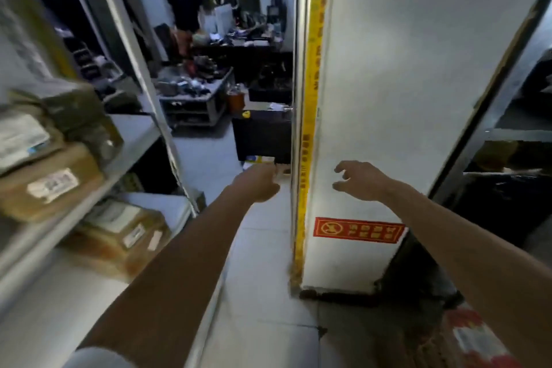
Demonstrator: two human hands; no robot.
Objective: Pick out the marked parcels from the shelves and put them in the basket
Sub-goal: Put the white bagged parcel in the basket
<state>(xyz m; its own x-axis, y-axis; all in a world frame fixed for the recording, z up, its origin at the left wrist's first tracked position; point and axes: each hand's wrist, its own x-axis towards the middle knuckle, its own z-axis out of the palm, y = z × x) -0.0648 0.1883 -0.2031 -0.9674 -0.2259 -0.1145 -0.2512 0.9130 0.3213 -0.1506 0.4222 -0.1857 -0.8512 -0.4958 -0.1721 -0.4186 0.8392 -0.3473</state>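
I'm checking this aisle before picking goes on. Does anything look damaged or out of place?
The yellow strip on the corner of the white pillar looks frayed and browned at its foot. On the left shelf the brown parcels lie stacked crookedly, though blur makes that uncertain.

We see our two forearms bare, running up from the bottom of the frame. At lower left, the rounded hem of a pale grey short sleeve (95,358) covers our left arm. Our left hand (258,184) and right hand (363,181) are ungloved.
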